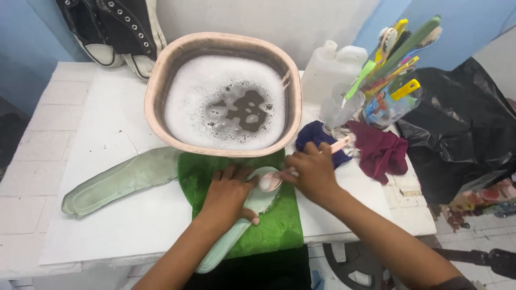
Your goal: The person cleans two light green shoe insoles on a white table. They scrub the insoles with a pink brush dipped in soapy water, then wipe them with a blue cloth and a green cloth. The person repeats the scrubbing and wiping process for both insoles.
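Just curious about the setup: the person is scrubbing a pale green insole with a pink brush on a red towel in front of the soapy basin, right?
Not quite: the towel is green, not red, as the head view shows. The rest holds: the left hand steadies the insole while the right hand works the brush before the basin.

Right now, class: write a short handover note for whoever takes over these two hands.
Left hand: pressing a pale green insole flat on the green towel.
Right hand: gripping a pink brush, head on the insole's upper end.
Second insole lies left of the towel; soapy basin behind.
Done: brush on the first insole.
Left: can't tell how much; the second insole lies untouched.
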